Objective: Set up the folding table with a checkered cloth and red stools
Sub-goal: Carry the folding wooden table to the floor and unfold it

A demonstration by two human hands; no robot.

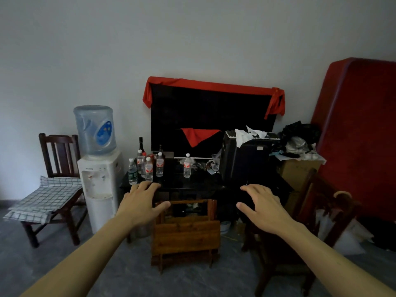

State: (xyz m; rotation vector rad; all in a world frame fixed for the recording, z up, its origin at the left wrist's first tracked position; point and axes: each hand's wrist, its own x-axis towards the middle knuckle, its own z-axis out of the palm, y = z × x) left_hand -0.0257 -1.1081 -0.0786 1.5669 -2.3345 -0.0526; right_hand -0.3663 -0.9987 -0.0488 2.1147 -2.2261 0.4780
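Note:
A folded wooden table (186, 233) stands on the floor against a dark low cabinet (199, 181), straight ahead. My left hand (141, 202) and my right hand (262, 207) are stretched out in front of me with fingers spread, one on each side of the table's top, holding nothing. A folded blue-and-white checkered cloth (46, 197) lies on the seat of a dark wooden chair (56, 159) at the left. No red stools show in this view.
A white water dispenser (99, 185) stands between the chair and the cabinet. Several water bottles (147, 168), a cloth-draped screen (211, 118) and a computer case (244, 159) crowd the cabinet. A second wooden chair (308, 213) is at the right, below a red mattress (360, 133).

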